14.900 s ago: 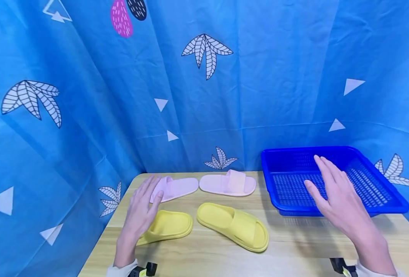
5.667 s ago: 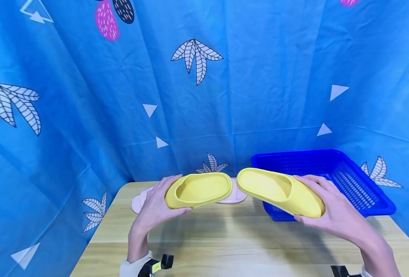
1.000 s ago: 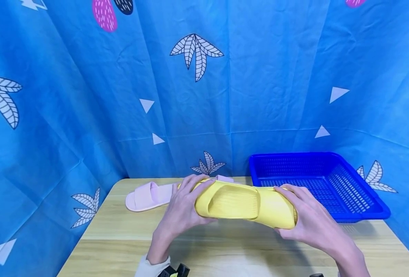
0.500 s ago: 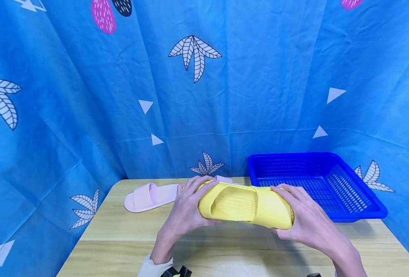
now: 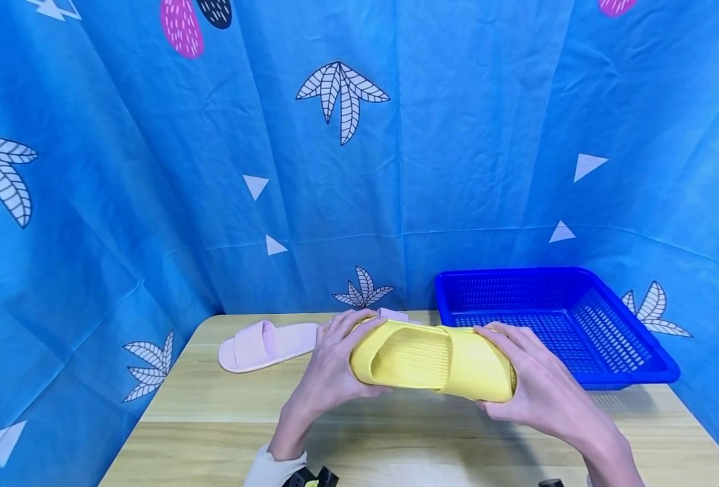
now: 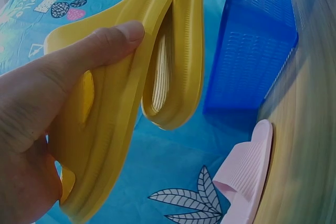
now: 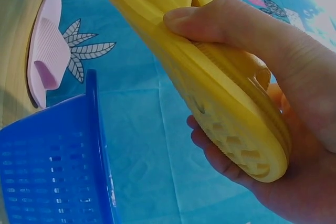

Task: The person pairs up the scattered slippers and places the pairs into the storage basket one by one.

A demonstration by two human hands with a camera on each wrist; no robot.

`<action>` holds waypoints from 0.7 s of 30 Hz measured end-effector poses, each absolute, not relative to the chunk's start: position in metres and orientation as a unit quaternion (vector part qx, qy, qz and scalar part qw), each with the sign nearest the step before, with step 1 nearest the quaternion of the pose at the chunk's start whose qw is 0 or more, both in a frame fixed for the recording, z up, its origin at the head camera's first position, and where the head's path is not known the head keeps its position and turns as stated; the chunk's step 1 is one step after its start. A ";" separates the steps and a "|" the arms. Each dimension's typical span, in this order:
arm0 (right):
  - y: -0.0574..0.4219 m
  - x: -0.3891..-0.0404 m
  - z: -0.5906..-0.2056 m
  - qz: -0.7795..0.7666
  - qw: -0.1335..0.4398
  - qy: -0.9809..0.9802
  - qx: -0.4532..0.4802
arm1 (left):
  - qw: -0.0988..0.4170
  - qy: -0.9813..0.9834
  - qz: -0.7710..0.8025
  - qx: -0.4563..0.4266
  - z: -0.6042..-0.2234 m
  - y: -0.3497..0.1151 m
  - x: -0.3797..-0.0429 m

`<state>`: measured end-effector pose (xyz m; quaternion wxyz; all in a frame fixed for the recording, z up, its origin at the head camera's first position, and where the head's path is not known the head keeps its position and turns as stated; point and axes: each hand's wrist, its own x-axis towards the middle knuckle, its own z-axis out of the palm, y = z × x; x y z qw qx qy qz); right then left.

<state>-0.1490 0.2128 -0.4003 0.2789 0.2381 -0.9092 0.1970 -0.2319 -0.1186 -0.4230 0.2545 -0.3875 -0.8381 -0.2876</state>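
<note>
Two yellow slippers are held up over the table, overlapping end to end. My left hand grips the left yellow slipper by its end, thumb pressed along its side in the left wrist view. My right hand holds the right yellow slipper around its strap end; its patterned sole shows in the right wrist view. A ribbed insole is visible between the two straps. Behind the hands, a pink slipper lies on the table at left. Another pink slipper is mostly hidden behind the yellow pair.
A blue plastic basket with perforated walls stands at the back right of the wooden table. A blue patterned curtain hangs behind and beside the table.
Earlier the yellow slippers lay on the table beside empty hands; later each hand held one, apart. Now they are brought together and overlap. Over the last half second the hands barely move.
</note>
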 end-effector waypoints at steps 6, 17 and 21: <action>0.213 -0.149 -0.400 0.197 0.280 -0.909 0.239 | 0.251 -0.836 -0.296 -0.388 -0.425 -0.118 -0.232; 0.212 -0.149 -0.400 0.203 0.279 -0.907 0.241 | 0.251 -0.835 -0.302 -0.385 -0.424 -0.120 -0.232; 0.211 -0.149 -0.401 0.204 0.276 -0.908 0.240 | 0.249 -0.833 -0.306 -0.388 -0.426 -0.120 -0.234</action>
